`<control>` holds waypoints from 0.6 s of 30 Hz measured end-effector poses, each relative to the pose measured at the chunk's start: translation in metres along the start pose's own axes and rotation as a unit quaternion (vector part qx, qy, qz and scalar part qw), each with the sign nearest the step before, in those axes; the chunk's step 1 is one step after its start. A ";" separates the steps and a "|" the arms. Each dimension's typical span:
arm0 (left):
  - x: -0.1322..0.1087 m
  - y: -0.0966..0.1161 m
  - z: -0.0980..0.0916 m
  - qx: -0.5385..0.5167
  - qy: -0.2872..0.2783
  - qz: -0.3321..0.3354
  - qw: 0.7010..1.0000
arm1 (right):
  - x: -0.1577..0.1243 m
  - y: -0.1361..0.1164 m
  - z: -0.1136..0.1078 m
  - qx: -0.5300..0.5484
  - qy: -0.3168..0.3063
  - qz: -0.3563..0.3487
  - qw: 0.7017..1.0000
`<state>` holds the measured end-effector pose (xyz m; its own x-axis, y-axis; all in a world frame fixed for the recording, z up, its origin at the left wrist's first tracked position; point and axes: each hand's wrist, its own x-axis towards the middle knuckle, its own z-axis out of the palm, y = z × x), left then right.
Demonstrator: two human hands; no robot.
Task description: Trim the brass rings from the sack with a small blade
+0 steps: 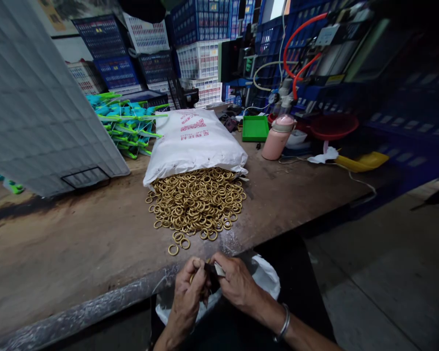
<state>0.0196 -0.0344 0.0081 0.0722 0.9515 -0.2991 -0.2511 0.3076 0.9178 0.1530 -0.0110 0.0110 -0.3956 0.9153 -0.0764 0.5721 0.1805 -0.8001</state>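
Both my hands meet just past the table's front edge, above an open white bag point(267, 275). My left hand point(186, 290) is closed, with a bit of gold-coloured ring point(192, 279) showing between its fingers. Gripped in my right hand point(239, 285) is a small flat tool point(219, 269), dark at one end and pale at the other; its exact kind is not clear. Beyond the hands, a heap of gold-coloured rings point(197, 200) spills from the mouth of a white sack point(197, 146) with red print. A few loose rings point(173, 249) lie nearest me.
A grey corrugated panel point(51, 112) stands on the left of the table point(76, 253), beside turquoise and green plastic pieces point(131, 122). Toward the right are a green tray point(255, 128), a pink bottle point(278, 139), a yellow scoop point(362, 162) and a machine with red hoses point(329, 48). Stacked crates point(201, 58) fill the back.
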 end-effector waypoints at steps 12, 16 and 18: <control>-0.005 0.002 0.001 0.066 0.029 0.048 0.996 | -0.002 -0.003 -0.003 -0.097 -0.047 0.026 0.994; -0.019 0.010 0.002 0.093 0.017 0.027 0.995 | -0.002 0.003 -0.003 -0.178 -0.025 0.045 0.983; -0.028 0.013 0.003 0.104 -0.017 0.015 0.994 | 0.001 0.006 -0.005 -0.206 -0.013 0.063 0.976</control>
<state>0.0171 -0.0567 0.0293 0.1005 0.9589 -0.2653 -0.0482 0.2710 0.9614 0.1597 -0.0076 0.0088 -0.3187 0.9308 -0.1791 0.8558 0.2014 -0.4766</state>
